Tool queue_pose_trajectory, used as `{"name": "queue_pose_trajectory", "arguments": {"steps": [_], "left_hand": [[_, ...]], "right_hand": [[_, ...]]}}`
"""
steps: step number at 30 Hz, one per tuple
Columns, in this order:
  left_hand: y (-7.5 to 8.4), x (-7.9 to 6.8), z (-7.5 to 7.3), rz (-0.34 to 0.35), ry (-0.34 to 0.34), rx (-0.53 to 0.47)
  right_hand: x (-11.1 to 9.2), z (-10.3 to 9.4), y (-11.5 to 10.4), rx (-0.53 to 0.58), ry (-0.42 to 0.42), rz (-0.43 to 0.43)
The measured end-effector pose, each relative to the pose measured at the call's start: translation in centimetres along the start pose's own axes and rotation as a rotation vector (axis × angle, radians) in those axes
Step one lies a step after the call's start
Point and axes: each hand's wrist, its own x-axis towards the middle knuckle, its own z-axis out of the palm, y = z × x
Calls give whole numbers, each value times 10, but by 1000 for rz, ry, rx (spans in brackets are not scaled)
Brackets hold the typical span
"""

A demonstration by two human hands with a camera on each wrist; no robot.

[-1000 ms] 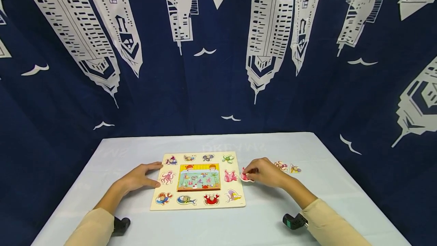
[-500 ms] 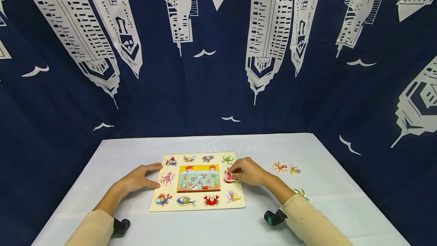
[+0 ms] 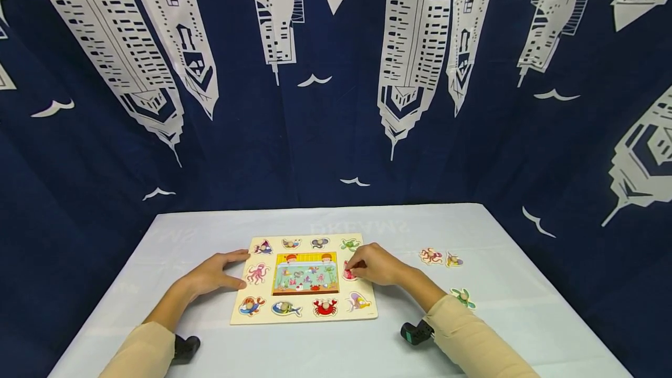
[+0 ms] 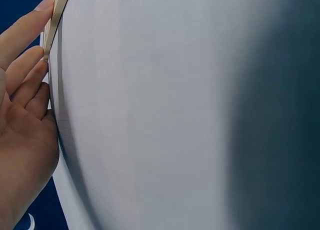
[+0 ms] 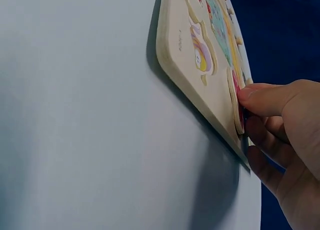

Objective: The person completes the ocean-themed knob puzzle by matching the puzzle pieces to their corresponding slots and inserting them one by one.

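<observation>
Navy fabric backdrop (image 3: 294, 133) beyond far edge and both side edges of white worktop (image 3: 315, 354) — printed white buildings (image 3: 415, 28) upside down, bird shapes (image 3: 314, 79). Faint lettering (image 3: 359, 227) along far edge.

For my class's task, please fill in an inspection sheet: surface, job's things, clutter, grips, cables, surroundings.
Surface: white table, faint lettering near far edge.
Job's things: puzzle board, partly filled; octopus piece, fish piece and green piece lie loose to its right.
Clutter: black device by each sleeve.
Grips: left hand touches board's left edge; right hand pinches pink piece at board's right side; seating unclear.
Cables: nothing seen.
Surroundings: navy cloth with white buildings.
</observation>
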Motion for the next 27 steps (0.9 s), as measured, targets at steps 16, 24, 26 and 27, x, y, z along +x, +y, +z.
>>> {"name": "queue_pose_trajectory", "arguments": {"steps": [16,24,26,27], "left_hand": [[-1,0,0,-3,3,2],[-2,1,1,-7,3,4],[-1,1,1,-6,1,10],[-2,1,0,-8,3,8]], "right_hand": [[0,0,-3,-76,-19,34],[-2,-4,-1,-48,-25,26],[-4,-8,0,-30,-22,19],[-5,-10,0,-22,-19,16]]}}
